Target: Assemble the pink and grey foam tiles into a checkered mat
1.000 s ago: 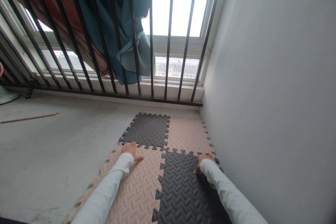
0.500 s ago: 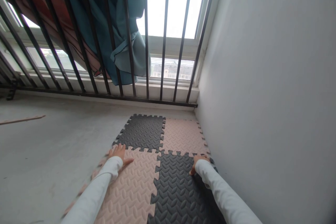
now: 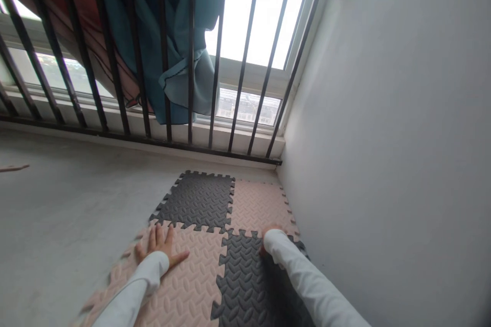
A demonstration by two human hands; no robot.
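Observation:
My left hand (image 3: pixel 159 246) lies spread on the near pink foam mat tile (image 3: pixel 194 281), close to its far left corner. My right hand (image 3: pixel 268 237) is at the far edge of the near black foam mat tile (image 3: pixel 245 281), over the seam with the far pink tile (image 3: pixel 261 204). Its fingers are blurred and mostly hidden behind the wrist and white sleeve. A far black tile (image 3: pixel 197 199) adjoins both pink tiles. All have toothed edges, and together they form a two-by-two checkered patch on the floor.
A white wall (image 3: pixel 383 153) rises along the right side of the mat. Dark metal railing bars (image 3: pixel 191 61) stand beyond it, before windows. A blue and red cloth (image 3: pixel 146 46) hangs behind the bars. A thin stick (image 3: pixel 13 168) lies on the grey floor (image 3: pixel 76 204).
My left hand has come back toward me, fingers now spread wider. My right hand has shifted left along the seam. The view has tilted and turned slightly.

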